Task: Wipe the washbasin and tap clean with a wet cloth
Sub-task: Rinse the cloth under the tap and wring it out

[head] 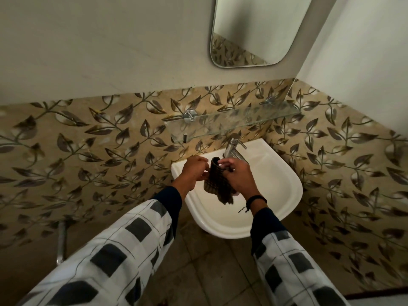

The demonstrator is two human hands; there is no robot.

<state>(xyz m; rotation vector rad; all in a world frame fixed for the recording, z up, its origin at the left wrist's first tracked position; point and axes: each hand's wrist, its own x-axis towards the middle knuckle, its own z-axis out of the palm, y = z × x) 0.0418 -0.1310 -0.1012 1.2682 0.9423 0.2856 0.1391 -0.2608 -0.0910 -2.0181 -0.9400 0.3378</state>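
We hold the dark checked cloth (218,184) above the white washbasin (276,184), our left hand (194,171) and right hand (237,175) both pinching its top edge, close together. The steel tap (231,149) stands just beyond, under a glass shelf (231,122).
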